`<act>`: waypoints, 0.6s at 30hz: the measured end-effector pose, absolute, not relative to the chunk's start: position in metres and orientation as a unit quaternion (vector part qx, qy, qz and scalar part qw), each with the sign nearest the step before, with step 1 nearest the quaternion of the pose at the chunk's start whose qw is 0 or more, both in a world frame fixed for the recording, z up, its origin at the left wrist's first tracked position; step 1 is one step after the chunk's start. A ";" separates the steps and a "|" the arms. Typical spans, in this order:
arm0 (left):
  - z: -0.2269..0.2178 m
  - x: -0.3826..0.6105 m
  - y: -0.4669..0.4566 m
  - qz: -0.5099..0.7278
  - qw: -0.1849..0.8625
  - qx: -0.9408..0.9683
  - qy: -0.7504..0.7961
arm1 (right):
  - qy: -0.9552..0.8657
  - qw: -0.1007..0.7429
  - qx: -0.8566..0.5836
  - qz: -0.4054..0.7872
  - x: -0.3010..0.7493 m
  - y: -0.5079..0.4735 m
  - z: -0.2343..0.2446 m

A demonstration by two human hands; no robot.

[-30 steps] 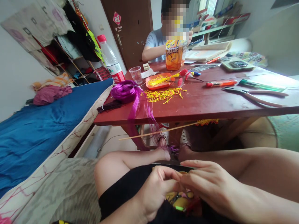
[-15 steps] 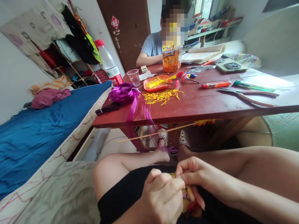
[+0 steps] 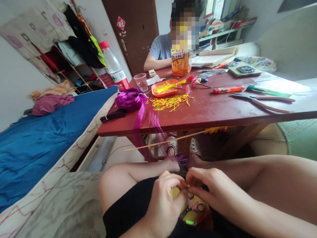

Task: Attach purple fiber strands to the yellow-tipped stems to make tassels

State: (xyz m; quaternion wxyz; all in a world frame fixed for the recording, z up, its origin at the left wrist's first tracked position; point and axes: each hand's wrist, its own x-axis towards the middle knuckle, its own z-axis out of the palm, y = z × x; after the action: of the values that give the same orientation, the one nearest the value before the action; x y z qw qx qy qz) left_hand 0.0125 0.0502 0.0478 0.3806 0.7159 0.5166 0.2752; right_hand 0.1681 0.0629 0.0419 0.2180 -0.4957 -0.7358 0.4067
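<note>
Over my lap, my left hand (image 3: 169, 195) and my right hand (image 3: 204, 183) meet fingertip to fingertip. Each is closed in a pinch around something tiny, partly yellowish, too small to name. Below them in my lap lies a yellow and red surface (image 3: 198, 221), perhaps a packet or shallow container. On it rest scissors with pink handles (image 3: 200, 207) and a small bright green piece (image 3: 190, 222). My wrists hide part of these things.
On the red table (image 3: 203, 112) lie purple fibres (image 3: 131, 100), yellow stamen-like strands (image 3: 170, 103), an orange tray (image 3: 158, 95) and pliers (image 3: 257, 100). Drink bottles (image 3: 182, 62) and a clear cup (image 3: 141, 82) stand there. A thin stick (image 3: 148, 145) juts below the edge. Another person (image 3: 158, 49) sits opposite.
My left hand has turned from a knuckles-up fist to a pinch with the thumb showing. The scissors and green piece below show more clearly. The table things have not moved.
</note>
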 end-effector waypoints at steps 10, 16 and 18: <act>0.029 0.017 0.042 0.324 0.174 0.797 0.479 | -0.833 0.313 -0.448 0.085 0.159 0.057 0.022; 0.020 0.019 0.039 0.361 0.093 0.798 0.474 | -0.810 0.300 -0.480 0.156 0.161 0.050 0.020; 0.019 0.019 0.037 0.350 0.108 0.795 0.483 | -0.796 0.290 -0.494 0.194 0.162 0.047 0.015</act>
State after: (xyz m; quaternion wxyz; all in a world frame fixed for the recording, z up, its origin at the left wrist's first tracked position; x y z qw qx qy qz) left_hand 0.0190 0.0373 0.0192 0.1080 0.7951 0.4833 0.3502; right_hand 0.1625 0.0470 0.0152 0.2895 -0.4943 -0.7962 0.1944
